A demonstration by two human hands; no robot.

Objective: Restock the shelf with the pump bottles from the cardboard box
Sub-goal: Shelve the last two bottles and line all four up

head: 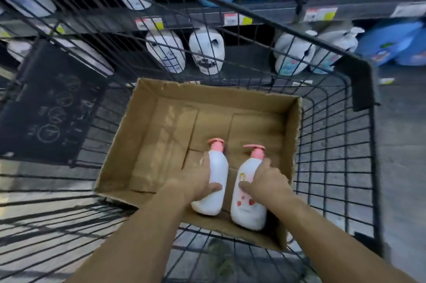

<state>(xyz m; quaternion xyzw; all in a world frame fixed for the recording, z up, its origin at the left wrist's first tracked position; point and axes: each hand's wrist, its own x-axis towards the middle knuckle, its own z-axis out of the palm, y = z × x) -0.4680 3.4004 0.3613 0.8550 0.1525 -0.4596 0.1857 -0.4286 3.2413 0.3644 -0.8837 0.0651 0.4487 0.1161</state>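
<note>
Pump bottles, one (pixel 213 181) gripped by the left hand (pixel 198 182) and one (pixel 247 192) by the right hand (pixel 265 180), lie in the cardboard box (pixel 147 144); both should be lifted clear of its walls before being carried to the shelf (pixel 265 14).

Matt brown cardboard box (pixel 161 135), edges rough and torn. Under the left fingers (pixel 205 163), a smooth white plastic bottle (pixel 215 181) with glossy pink pump; under the right fingers (pixel 265 165), a like bottle (pixel 247 204), printed label. Black wire-metal cart (pixel 327 144).
</note>
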